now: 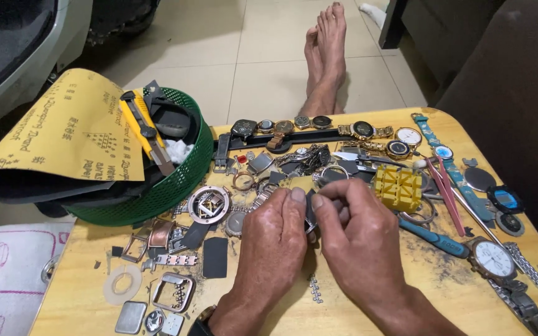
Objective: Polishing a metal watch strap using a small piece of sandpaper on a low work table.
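Observation:
My left hand [269, 246] and my right hand [359, 239] meet over the middle of a low wooden table [344, 311]. Both pinch a small dark watch part [310, 210] between thumbs and fingertips; most of it is hidden by my fingers. Just beyond my hands lie a round metal watch case [208, 204], a yellow plastic watch-holder block [397, 186] and several loose metal cases and bracelet pieces.
A green mesh basket [182, 180] at the left holds a yellow utility knife [146, 132] and a yellow sandpaper sheet [63, 130]. A row of wristwatches [319, 127] lines the far edge. Pink tweezers [443, 193], a blue-handled tool [434, 238] and a white-dial watch [492, 258] lie right. My bare feet [326, 56] rest on the tiled floor.

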